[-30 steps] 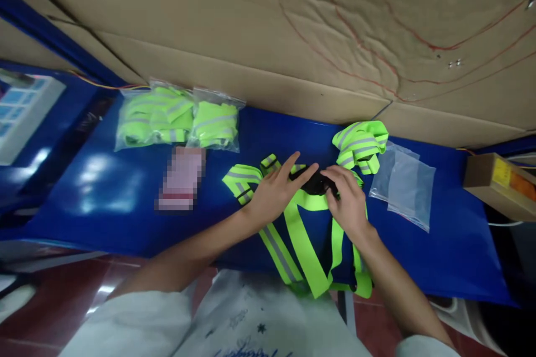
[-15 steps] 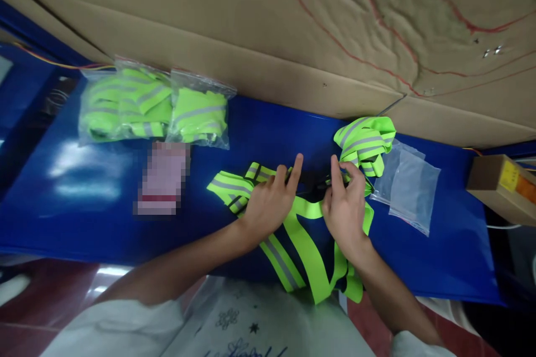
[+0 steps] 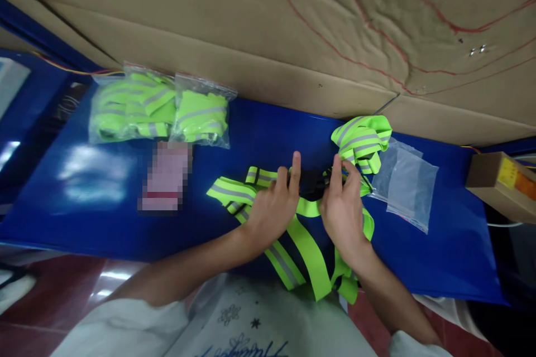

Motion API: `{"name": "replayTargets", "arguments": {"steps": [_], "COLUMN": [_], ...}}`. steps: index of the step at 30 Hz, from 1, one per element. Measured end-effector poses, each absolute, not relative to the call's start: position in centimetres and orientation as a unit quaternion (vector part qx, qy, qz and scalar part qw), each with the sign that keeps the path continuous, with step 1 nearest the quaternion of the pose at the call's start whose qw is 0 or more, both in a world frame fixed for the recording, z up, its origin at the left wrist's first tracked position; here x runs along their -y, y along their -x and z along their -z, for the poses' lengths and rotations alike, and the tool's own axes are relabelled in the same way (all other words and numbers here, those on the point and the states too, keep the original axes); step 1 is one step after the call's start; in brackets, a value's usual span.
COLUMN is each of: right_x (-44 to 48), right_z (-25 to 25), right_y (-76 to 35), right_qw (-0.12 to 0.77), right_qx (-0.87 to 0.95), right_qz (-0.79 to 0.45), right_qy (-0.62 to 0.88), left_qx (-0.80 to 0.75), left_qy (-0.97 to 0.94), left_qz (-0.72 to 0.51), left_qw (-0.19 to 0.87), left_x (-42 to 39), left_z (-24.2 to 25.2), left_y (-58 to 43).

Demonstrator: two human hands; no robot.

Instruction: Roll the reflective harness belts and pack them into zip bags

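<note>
Left hand [image 3: 274,209] and right hand [image 3: 343,206] were curled beside the black buckle [image 3: 310,180], at twelve o'clock of the green harness [image 3: 307,248], grip unclear. Fastening was seemingly in hand; alignment was probably needed next

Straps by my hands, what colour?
The straps are bright yellow-green, some with a grey stripe, shown in the head view.

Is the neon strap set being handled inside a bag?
No, the strap set lies spread out unbagged under the left hand and right hand.
</note>
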State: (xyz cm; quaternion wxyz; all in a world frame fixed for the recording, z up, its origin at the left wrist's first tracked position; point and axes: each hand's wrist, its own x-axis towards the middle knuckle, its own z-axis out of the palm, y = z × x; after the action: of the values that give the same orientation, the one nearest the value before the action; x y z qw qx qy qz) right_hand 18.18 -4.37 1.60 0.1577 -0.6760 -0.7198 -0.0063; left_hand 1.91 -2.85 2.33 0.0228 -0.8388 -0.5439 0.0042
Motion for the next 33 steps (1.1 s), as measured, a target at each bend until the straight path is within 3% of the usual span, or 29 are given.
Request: {"name": "replayTargets", "arguments": {"steps": [9,14,18,21,27,33], "right_x": [5.3,4.8,4.1,4.0,3.9,3.8], "right_z": [-1.1,-1.9,-2.3,-2.1,-1.5,-1.5], "right_y": [-17.2,-19.9,-21.8,-22.1,-21.8,-21.9], "right_qw": [0.156,0.184,0.222,0.215,0.217,0.235], "right_qx": [0.755,0.757,0.747,0.759,0.771,0.770], "right_qz": [-0.044,-0.078,-0.049,-0.058,-0.065,-0.063], "right_qy": [0.635,0.622,0.625,0.612,0.596,0.589], "left_qx": [0.554,0.409,0.563,0.672,0.728,0.734], "left_qy": [0.831,0.892,0.797,0.710,0.672,0.664], "left_qz": [-0.015,0.117,0.217,0.208,0.127,0.131], "left_qw": [-0.045,-0.150,-0.037,0.035,0.055,0.062], "left_x": [3.1,3.8,5.3,6.9,9.1,8.2], "left_z": [-2.2,-4.4,-4.9,-3.3,-0.8,-0.2], "left_y": [-2.9,1.5,9.0,14.3,17.9,17.9]}}
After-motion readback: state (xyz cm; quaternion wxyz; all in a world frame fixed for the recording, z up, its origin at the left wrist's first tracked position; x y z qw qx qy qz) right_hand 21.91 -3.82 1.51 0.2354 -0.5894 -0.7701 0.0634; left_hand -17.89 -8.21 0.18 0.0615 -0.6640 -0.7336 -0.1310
